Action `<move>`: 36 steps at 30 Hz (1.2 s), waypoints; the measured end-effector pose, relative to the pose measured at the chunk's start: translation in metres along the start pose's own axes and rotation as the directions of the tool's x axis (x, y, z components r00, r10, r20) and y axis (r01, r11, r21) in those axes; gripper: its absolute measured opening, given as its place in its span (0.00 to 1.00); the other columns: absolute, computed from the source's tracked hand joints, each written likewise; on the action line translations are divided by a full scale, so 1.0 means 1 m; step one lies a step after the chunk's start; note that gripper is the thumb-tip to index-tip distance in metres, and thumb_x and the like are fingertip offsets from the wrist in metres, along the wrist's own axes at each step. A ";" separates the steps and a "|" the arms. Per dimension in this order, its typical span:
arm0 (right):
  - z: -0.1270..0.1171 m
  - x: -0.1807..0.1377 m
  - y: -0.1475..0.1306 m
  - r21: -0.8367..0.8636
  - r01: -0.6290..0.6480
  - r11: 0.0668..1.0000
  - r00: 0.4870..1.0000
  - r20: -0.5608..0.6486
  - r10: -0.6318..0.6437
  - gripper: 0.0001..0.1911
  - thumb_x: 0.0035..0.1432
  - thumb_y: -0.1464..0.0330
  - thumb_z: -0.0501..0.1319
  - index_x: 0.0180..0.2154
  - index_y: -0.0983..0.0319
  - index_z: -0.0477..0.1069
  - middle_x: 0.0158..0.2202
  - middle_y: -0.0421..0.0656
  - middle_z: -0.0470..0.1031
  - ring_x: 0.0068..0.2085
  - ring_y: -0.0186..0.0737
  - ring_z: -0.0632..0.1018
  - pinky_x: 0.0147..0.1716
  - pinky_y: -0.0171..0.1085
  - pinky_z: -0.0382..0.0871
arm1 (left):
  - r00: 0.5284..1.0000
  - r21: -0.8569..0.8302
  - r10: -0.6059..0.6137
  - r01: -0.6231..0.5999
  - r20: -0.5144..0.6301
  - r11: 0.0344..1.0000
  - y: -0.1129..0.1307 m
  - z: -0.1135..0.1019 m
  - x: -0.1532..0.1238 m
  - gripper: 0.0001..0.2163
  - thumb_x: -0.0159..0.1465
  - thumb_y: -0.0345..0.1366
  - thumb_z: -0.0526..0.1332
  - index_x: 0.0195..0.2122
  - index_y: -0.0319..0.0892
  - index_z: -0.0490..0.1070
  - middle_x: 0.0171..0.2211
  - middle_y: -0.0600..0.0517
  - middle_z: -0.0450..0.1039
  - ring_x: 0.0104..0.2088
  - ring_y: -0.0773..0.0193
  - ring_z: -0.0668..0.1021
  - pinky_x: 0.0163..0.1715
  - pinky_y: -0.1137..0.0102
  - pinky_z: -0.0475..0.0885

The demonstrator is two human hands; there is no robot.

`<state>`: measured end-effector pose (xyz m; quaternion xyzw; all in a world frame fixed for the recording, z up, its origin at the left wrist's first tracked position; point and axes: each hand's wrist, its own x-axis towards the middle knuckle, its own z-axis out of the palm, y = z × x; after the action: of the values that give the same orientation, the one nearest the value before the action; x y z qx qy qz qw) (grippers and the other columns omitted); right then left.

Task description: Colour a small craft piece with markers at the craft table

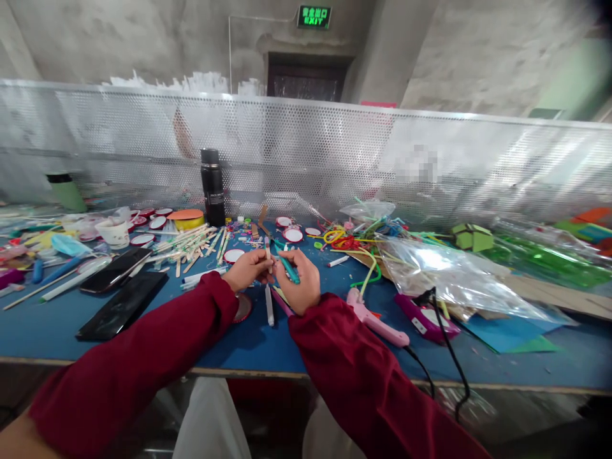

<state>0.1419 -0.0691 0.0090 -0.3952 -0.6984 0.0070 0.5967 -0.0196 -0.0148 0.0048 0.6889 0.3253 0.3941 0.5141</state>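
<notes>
My left hand [247,270] pinches a thin, pale wooden craft stick [268,247] held upright over the blue table. Close beside it, my right hand [306,284] is closed around a slim teal marker [291,270], whose far end is near the stick. The fingertips of both hands nearly meet, and the exact contact between marker and stick is too small to make out. Below the hands lies a white marker [270,307]. A round red-rimmed lid [243,308] sits partly under my left wrist.
To the right are a pink glue gun [377,322], a purple device [427,319] with a black cord and clear plastic bags [444,268]. Leftward lie two dark phones [122,306] and piled craft sticks [196,241]. A black bottle [213,188] stands before the perforated metal screen [306,143].
</notes>
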 end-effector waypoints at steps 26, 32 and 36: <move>-0.003 -0.003 0.002 0.026 -0.116 0.993 0.992 0.059 0.115 0.08 0.63 0.62 0.57 0.37 0.59 0.71 0.31 0.41 0.79 0.33 0.37 0.79 0.34 0.34 0.69 | 0.999 -0.052 -0.028 0.027 -0.017 0.998 0.008 0.010 -0.008 0.19 0.58 0.51 0.66 0.35 0.39 0.68 0.28 0.52 0.74 0.25 0.65 0.79 0.23 0.73 0.71; -0.002 -0.002 0.002 0.010 -0.101 0.995 0.992 0.075 0.100 0.11 0.65 0.61 0.55 0.37 0.58 0.72 0.31 0.41 0.80 0.33 0.36 0.79 0.36 0.35 0.69 | 0.999 -0.078 -0.047 0.045 -0.025 0.996 0.010 0.013 -0.008 0.19 0.57 0.50 0.67 0.33 0.39 0.67 0.26 0.53 0.74 0.25 0.65 0.79 0.23 0.73 0.72; -0.001 -0.001 0.003 -0.007 -0.071 0.997 0.996 0.055 0.071 0.10 0.65 0.61 0.56 0.37 0.58 0.73 0.32 0.41 0.79 0.33 0.37 0.78 0.37 0.35 0.69 | 0.998 -0.078 -0.060 0.059 -0.019 0.995 0.011 0.013 -0.008 0.18 0.57 0.50 0.67 0.32 0.40 0.66 0.24 0.54 0.73 0.25 0.65 0.79 0.24 0.73 0.72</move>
<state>0.1440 -0.0680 0.0068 -0.4208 -0.7002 0.0374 0.5755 -0.0113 -0.0310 0.0120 0.6542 0.3355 0.3981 0.5487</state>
